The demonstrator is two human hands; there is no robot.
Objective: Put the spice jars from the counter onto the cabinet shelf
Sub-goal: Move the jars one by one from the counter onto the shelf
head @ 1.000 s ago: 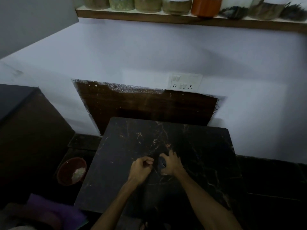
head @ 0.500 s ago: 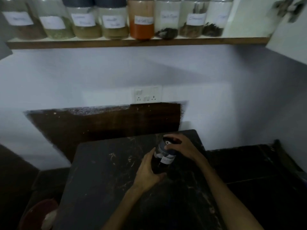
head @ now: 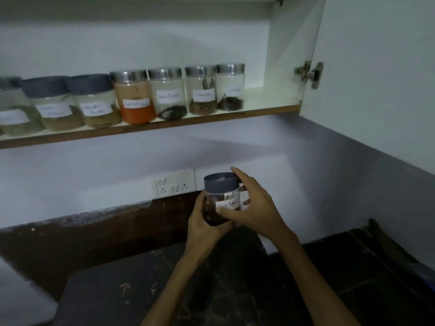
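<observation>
jar (head: 222,199) (label reads Black Pepper) held upright in the air above counter (head: 131,295), below shelf (head: 150,128) | left hand (head: 204,225) curled round its base | right hand (head: 255,208) grips side, fingertip at lid

We are looking at a home kitchen, dimly lit: an open wall cabinet whose shelf (head: 150,128) holds a row of hand-labelled spice jars (head: 137,97), a dark marble counter (head: 113,295) below it, and a switch-and-socket plate (head: 174,183) set in the white wall above a brown backsplash (head: 77,234).
</observation>
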